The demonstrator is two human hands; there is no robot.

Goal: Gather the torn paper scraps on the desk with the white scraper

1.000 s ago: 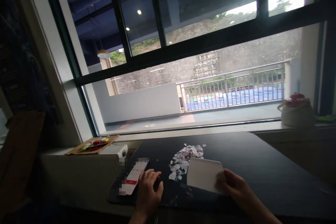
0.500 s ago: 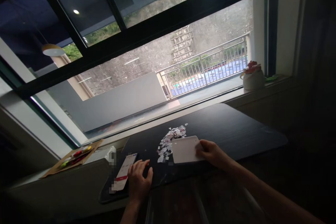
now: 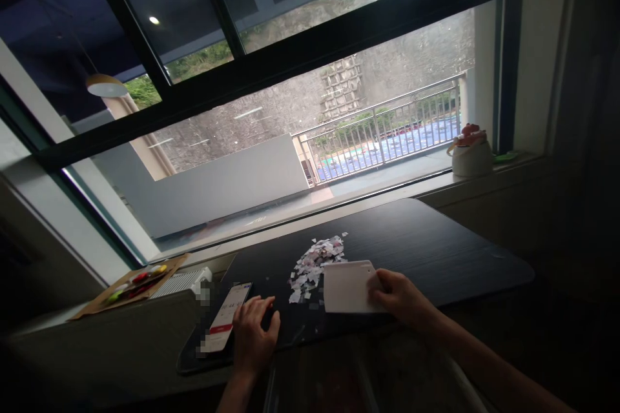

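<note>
My right hand [image 3: 398, 295] is closed on the right edge of a flat white panel [image 3: 347, 289] with a small hole near its upper corner. The panel stands tilted at the near right side of a heap of small torn paper scraps [image 3: 314, 261], hiding part of it. What the panel exactly is, I cannot tell. My left hand [image 3: 255, 330] rests on the black table [image 3: 416, 242] near its front edge, fingers loosely bent and apart, holding nothing. Just left of it lies a phone [image 3: 227, 317] with a lit screen, close to the fingers.
Beyond the table runs a window sill [image 3: 368, 197] under a large window. A white pot-like container [image 3: 472, 158] with a pinkish top stands on the sill at right. At left, brown paper [image 3: 130, 287] with colourful items lies beside a white ridged object [image 3: 181, 285].
My right hand has drawn the white panel slightly toward me and to the right, away from the scraps. My left hand stays beside the phone. The view has shifted a little.
</note>
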